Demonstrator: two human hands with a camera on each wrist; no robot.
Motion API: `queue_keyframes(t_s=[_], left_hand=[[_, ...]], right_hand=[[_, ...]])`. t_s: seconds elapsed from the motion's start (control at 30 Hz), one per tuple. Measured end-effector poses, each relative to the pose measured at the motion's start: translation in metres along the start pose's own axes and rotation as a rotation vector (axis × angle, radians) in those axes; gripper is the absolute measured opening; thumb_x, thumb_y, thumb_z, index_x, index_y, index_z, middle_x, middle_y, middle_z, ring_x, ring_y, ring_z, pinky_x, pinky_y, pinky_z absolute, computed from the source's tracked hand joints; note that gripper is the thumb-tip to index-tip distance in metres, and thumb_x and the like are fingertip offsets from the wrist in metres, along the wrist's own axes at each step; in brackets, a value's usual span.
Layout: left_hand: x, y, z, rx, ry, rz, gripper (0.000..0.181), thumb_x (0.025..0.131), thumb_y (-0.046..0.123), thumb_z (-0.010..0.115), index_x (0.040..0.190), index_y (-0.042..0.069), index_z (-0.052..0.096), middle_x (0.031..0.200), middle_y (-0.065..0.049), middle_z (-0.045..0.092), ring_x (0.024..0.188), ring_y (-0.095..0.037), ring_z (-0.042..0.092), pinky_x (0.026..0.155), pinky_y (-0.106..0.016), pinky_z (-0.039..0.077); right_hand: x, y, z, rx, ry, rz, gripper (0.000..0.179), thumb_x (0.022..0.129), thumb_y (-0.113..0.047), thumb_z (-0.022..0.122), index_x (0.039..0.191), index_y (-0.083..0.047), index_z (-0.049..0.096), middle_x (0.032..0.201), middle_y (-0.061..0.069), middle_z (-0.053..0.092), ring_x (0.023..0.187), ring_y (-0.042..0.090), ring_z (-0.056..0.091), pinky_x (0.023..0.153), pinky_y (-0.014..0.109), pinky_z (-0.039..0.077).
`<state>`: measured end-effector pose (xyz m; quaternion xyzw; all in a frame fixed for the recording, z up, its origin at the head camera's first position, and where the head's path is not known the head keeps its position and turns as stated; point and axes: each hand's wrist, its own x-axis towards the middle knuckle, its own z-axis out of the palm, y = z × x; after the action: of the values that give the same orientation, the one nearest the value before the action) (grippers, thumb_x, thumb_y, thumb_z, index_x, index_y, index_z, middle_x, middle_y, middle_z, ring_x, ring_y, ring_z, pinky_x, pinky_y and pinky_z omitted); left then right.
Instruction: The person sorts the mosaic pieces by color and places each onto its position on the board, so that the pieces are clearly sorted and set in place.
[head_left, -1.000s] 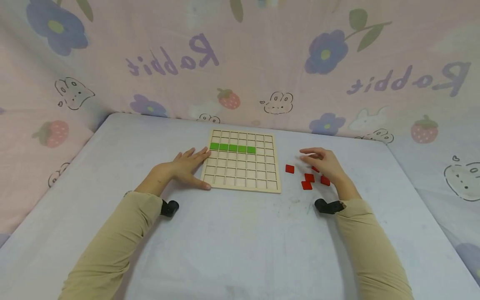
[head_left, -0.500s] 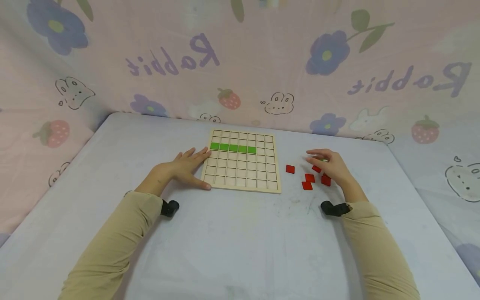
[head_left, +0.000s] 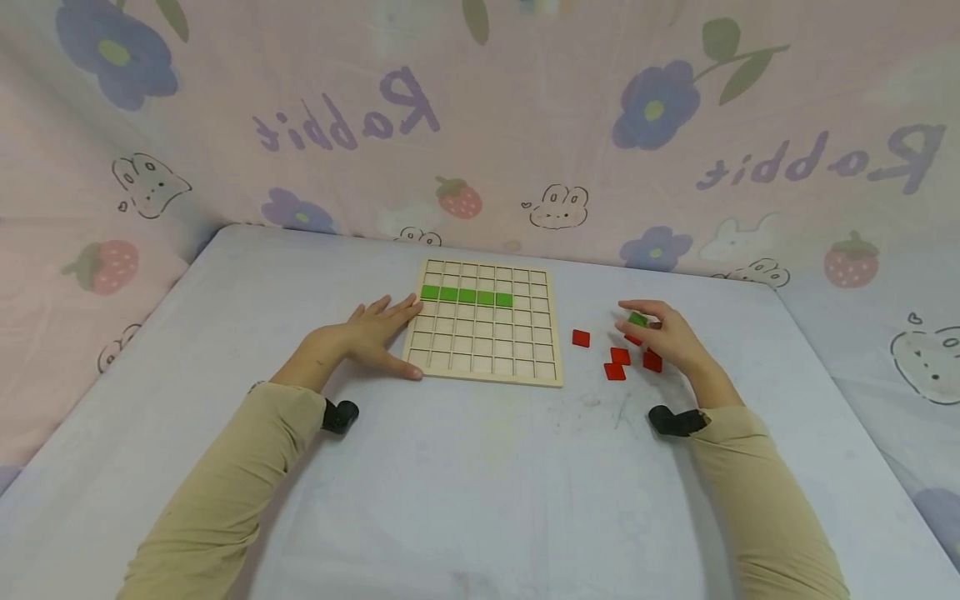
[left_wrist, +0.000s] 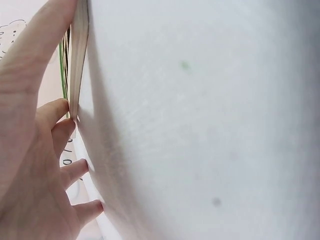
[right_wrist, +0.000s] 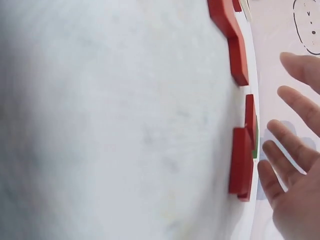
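A wooden grid board (head_left: 472, 364) lies on the table, with a row of green square tiles (head_left: 467, 296) filling part of one row. My left hand (head_left: 367, 336) spreads along its left edge, thumb at the near corner and fingertips at the side. In the left wrist view, the fingers (left_wrist: 64, 131) touch the board's edge (left_wrist: 79, 60). To the right, my right hand (head_left: 672, 340) hovers above loose tiles, fingers loosely bent, holding nothing. Under it a green tile (head_left: 637, 319) shows between thumb and fingers, among red tiles (head_left: 620, 356). The right wrist view shows these fingers (right_wrist: 285, 132) apart from the red tiles (right_wrist: 241, 160).
One red tile (head_left: 581, 338) lies by itself between the board and the loose group. The white-covered table (head_left: 480, 483) meets a printed cloth (head_left: 495, 108) at its back edge. Black wrist mounts (head_left: 341, 417) stick out from both sleeves.
My right hand has shifted to the right and slightly nearer, its thumb and fingers parting, so the loose green tile now shows between them. The left hand and the board stay still.
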<state>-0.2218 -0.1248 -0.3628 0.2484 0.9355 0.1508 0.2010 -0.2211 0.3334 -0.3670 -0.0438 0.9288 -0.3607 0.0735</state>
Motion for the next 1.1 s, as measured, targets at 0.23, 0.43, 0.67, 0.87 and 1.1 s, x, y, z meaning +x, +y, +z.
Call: queue_keyframes(t_s=[0.23, 0.43, 0.67, 0.87, 1.1], left_hand=[[-0.001, 0.001, -0.001, 0.006, 0.001, -0.002, 0.110, 0.077, 0.058, 0.071, 0.155, 0.011, 0.009, 0.163, -0.008, 0.000, 0.147, -0.041, -0.003, 0.115, -0.064, -0.002], [-0.002, 0.003, -0.002, 0.004, 0.000, -0.004, 0.110, 0.078, 0.057, 0.071, 0.155, 0.011, 0.008, 0.163, -0.008, 0.000, 0.147, -0.041, -0.003, 0.115, -0.064, -0.002], [-0.002, 0.003, -0.002, 0.003, 0.000, -0.008, 0.110, 0.078, 0.057, 0.071, 0.155, 0.010, 0.008, 0.163, -0.008, 0.000, 0.147, -0.041, -0.004, 0.115, -0.063, -0.003], [0.000, 0.002, -0.001, 0.007, 0.002, -0.012, 0.110, 0.077, 0.059, 0.070, 0.155, 0.011, 0.009, 0.163, -0.008, 0.000, 0.147, -0.041, -0.004, 0.115, -0.063, -0.002], [-0.001, 0.003, -0.001, 0.012, 0.000, -0.013, 0.111, 0.077, 0.059, 0.071, 0.155, 0.011, 0.009, 0.163, -0.008, 0.000, 0.147, -0.040, -0.004, 0.115, -0.063, -0.002]], right_hand=[[0.000, 0.004, -0.001, -0.033, -0.004, -0.028, 0.051, 0.096, -0.028, 0.058, 0.138, -0.001, 0.048, 0.149, 0.026, 0.031, 0.140, 0.044, 0.023, 0.113, 0.061, 0.022], [0.000, 0.006, -0.003, -0.040, -0.015, -0.018, 0.051, 0.097, -0.027, 0.056, 0.139, -0.001, 0.047, 0.149, 0.027, 0.030, 0.139, 0.045, 0.023, 0.112, 0.063, 0.024], [0.001, 0.007, -0.003, -0.071, -0.004, 0.006, 0.048, 0.098, -0.023, 0.054, 0.139, 0.000, 0.046, 0.146, 0.028, 0.034, 0.136, 0.046, 0.028, 0.110, 0.062, 0.026], [0.002, 0.009, -0.003, -0.093, 0.015, 0.028, 0.047, 0.098, -0.021, 0.054, 0.139, 0.001, 0.047, 0.142, 0.030, 0.036, 0.127, 0.047, 0.036, 0.105, 0.062, 0.033], [0.006, 0.011, -0.003, -0.107, 0.042, 0.059, 0.044, 0.097, -0.021, 0.054, 0.136, 0.000, 0.051, 0.124, 0.026, 0.045, 0.108, 0.036, 0.044, 0.080, 0.036, 0.044]])
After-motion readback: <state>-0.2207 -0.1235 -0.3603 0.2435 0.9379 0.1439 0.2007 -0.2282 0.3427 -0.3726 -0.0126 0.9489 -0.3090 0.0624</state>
